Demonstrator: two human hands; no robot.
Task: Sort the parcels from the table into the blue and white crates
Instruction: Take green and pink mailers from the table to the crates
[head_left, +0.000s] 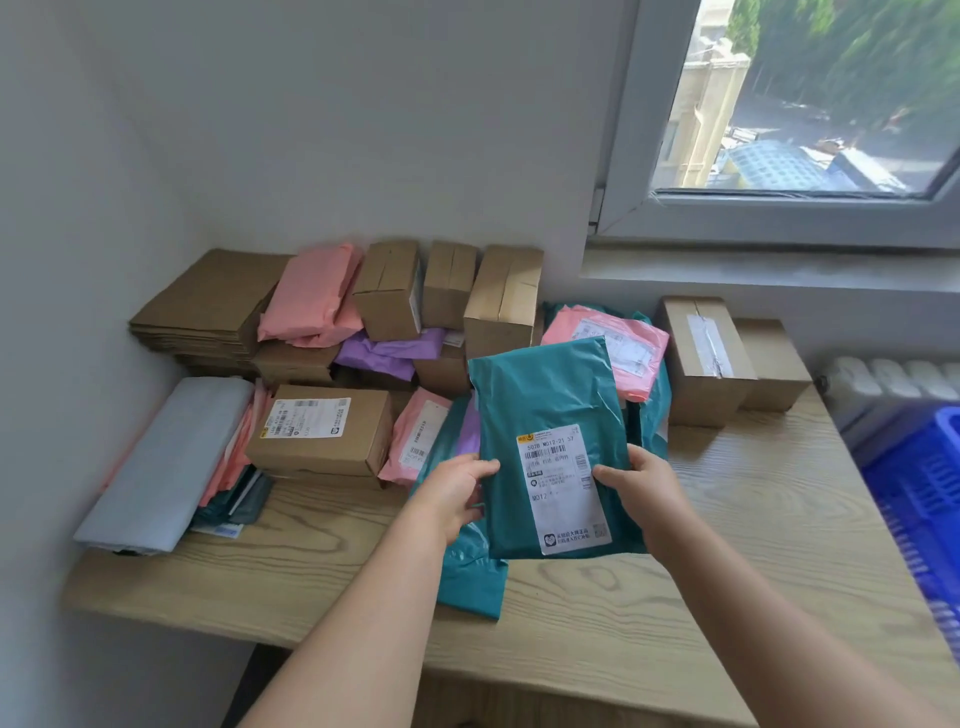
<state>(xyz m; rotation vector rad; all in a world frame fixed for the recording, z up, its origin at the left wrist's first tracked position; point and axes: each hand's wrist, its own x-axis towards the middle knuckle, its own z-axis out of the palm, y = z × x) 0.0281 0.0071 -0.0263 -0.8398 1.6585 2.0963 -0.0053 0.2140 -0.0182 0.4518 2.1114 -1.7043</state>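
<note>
A teal mailer bag (545, 400) with a white shipping label is lifted above the wooden table (753, 519), label facing me. My left hand (457, 491) grips its left edge, thumb on the front. My right hand (641, 491) grips its right edge, thumb on the label. Under it lies another teal bag (470, 577) near the table's front edge. Behind are pink mailers (311, 296), a purple mailer (389, 353) and several brown cardboard boxes (322, 426). The blue crate (919, 499) stands at the right, beside the table. No white crate is in view.
A stack of flat brown cardboard (208, 306) fills the back left corner. A grey mailer (166, 462) lies at the left over pink and teal bags. Two boxes (701, 358) sit at the back right under the window sill. A white radiator (893, 379) is behind the crate.
</note>
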